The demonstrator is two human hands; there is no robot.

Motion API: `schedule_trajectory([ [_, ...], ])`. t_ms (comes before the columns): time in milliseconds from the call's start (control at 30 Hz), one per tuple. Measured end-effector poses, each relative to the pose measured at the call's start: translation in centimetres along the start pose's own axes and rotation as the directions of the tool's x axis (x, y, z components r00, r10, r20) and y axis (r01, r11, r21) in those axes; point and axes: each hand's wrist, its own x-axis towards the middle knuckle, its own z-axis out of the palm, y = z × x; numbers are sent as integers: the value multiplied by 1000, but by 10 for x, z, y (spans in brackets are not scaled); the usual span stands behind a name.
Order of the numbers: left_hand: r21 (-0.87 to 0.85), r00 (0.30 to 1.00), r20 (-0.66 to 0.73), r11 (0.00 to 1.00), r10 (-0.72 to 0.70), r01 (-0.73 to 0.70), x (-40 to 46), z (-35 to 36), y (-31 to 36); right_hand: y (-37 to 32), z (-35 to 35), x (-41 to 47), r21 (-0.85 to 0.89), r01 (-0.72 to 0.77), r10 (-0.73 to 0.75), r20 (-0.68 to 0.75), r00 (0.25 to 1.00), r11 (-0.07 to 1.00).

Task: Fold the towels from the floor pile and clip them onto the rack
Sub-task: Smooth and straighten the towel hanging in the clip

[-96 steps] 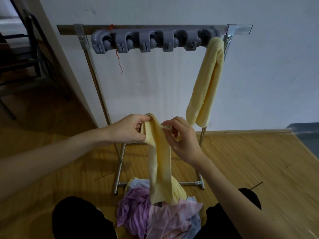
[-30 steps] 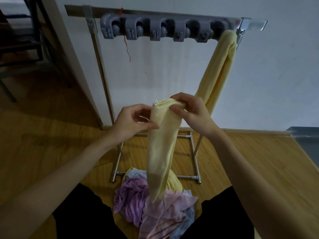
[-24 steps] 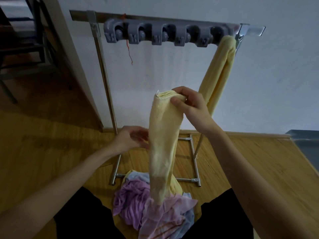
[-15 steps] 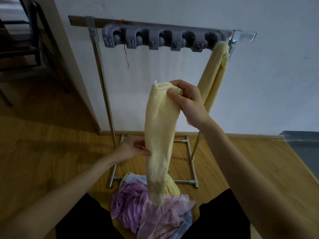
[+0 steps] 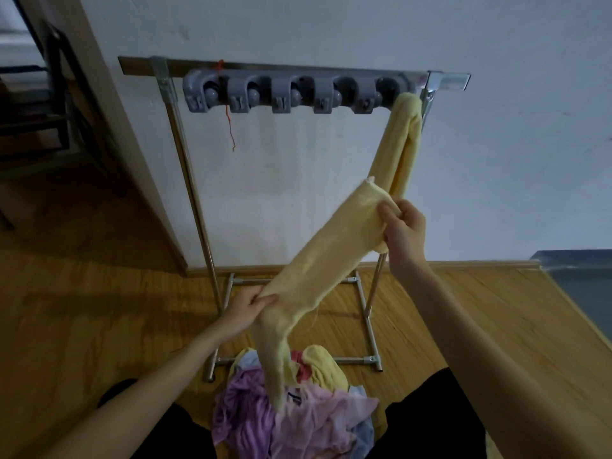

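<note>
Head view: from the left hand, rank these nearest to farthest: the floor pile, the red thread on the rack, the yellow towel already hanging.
From the left hand:
1. Floor pile, just below it and slightly to the right, on the floor.
2. Red thread, above it, dangling from the left part of the clip bar.
3. Hanging yellow towel, up at the far right end of the rack.

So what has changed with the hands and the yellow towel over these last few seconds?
The left hand slid down the held yellow towel from the top and now grips it near the middle, pulling it left. The right hand keeps pinching the top end, so the towel stretches diagonally. The clipped towel, rack and floor pile are unchanged.
</note>
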Motion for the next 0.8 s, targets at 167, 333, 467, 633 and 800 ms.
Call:
schedule_trajectory([
  [167,112,986,-98,986,133,-122,4,-40,9,60,-30,-7,-153,-172,161,-80,984,973],
  [333,321,963,218,920,160,-226,-4,-68,60,125,-27,-46,-351,-416,446,7,895,839],
  [467,339,899,428,907,88,-250,-16,-71,93,159,-11,-74,-529,-452,605,154,781,718],
  [633,320,825,564,915,25,-247,-27,-71,120,171,-1,-91,-838,-94,734,412,540,538],
  [800,308,780,625,929,-37,-203,-34,-68,129,138,19,-97,-484,-123,471,713,520,867],
])
